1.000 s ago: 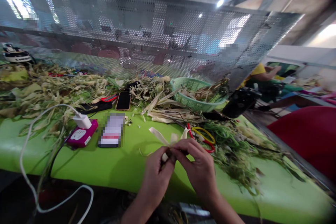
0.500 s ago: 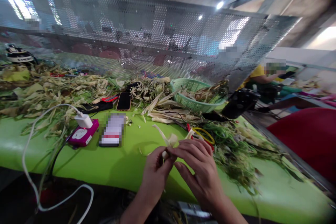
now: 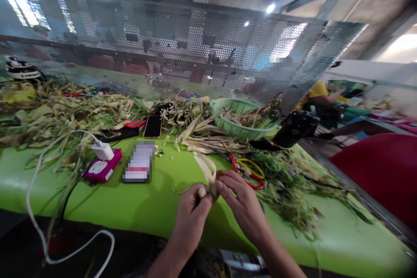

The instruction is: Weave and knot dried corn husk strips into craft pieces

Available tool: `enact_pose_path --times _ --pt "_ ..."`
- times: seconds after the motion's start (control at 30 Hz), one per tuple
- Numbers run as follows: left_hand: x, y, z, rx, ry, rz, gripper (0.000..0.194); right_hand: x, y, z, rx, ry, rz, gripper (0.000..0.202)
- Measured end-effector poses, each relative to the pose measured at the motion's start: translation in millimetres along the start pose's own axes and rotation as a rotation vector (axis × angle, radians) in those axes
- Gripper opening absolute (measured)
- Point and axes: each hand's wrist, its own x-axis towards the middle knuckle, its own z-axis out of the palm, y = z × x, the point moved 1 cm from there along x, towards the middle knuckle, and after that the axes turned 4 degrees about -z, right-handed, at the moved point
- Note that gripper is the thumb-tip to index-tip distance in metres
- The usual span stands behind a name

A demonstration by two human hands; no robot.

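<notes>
Left hand [image 3: 192,208] is closest in: grip clenched around a pale roll [image 3: 202,192], blunt end poking out between thumb and curled fingers, rest hidden in the fist. Right hand [image 3: 239,202] sits just beside it, grip pinching the low end of a pale strip [image 3: 205,165] between thumb and fingers, right where the two hands meet. Strip runs up out of that pinch and fans away from the body, leaning left, wide end beyond the fingertips. Can't tell whether strip and roll are joined. Both are held above the green table [image 3: 143,208].

Left of the hands: magenta power block [image 3: 103,167] with a white plug in it, then a blurred-screen phone [image 3: 140,163]. Right: red-and-yellow handles [image 3: 257,167] beside a tangle of green strands [image 3: 286,195].

Further out: dried husk bundle [image 3: 218,144], dark-screen phone [image 3: 153,127], green basket [image 3: 244,131]. Behind those, perforated metal screen [image 3: 163,52].
</notes>
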Motion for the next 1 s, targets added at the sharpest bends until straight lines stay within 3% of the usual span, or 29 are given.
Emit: enact_pose_path --times 0.1,0.23,0.33,0.53,0.63,0.77,0.9,1.0 --pt "-0.7 5.0 -1.1 0.008 -0.029 -0.051 0.021 3.9 4.8 2.3 0.286 -0.025 0.131 0.027" --pt "0.7 12.8 -3.8 0.030 -0.056 -0.082 0.023 7.3 8.8 -0.4 0.584 0.147 0.244 0.024" --pt "2.8 15.4 -6.0 0.044 -0.039 -0.102 0.024 9.9 7.7 -8.0 0.607 0.253 0.235 0.022" --pt "8.1 12.4 -7.8 0.022 -0.012 -0.148 0.020 5.2 -1.7 -24.4 0.443 0.303 0.135 0.021" --pt "10.0 12.0 -6.9 -0.049 -0.015 -0.170 0.018 0.6 -10.0 -29.4 0.421 0.215 0.087 0.018" --pt "10.1 12.9 -6.9 -0.151 -0.058 -0.202 0.021 3.5 -20.6 -33.1 0.498 -0.021 0.049 0.017" --pt "9.4 12.3 -12.1 -0.151 -0.019 -0.237 0.028 12.4 -25.6 -35.1 0.231 -0.174 -0.027 0.021" --pt "9.2 14.4 -16.2 -0.109 -0.061 -0.223 0.028 16.1 -26.1 -34.2 0.075 -0.237 -0.085 0.019"
